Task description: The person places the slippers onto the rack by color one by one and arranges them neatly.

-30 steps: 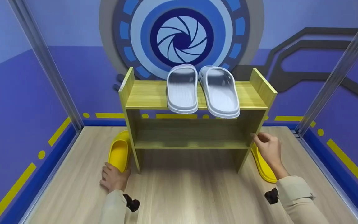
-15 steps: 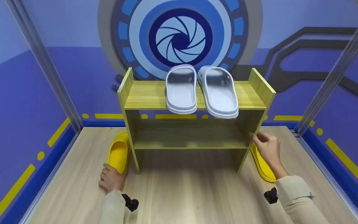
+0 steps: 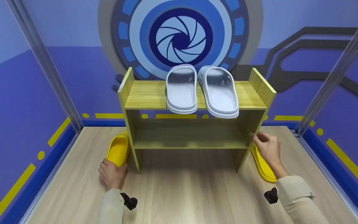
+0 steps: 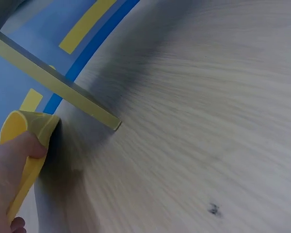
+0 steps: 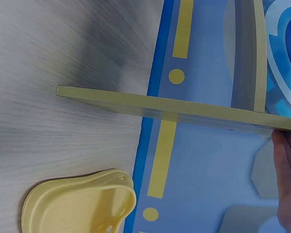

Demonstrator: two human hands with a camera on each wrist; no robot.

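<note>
My left hand grips the heel end of a yellow clog left of the wooden shoe rack. In the left wrist view, the thumb lies over the side of this clog, which is tilted with its heel toward the hand. My right hand touches the outer face of the rack's right side panel with fairly straight fingers. Below that hand, a second yellow clog lies on the wooden tabletop, partly hidden by the hand in the head view.
Two light grey clogs stand side by side on the rack's top shelf, their heels overhanging the front edge. Printed blue-purple walls and metal corner posts enclose the tabletop. A small black device sits at each wrist.
My left hand has shifted slightly forward, and the left yellow clog has tilted with it, its opening now sitting higher in the head view. The right hand stays against the rack.
</note>
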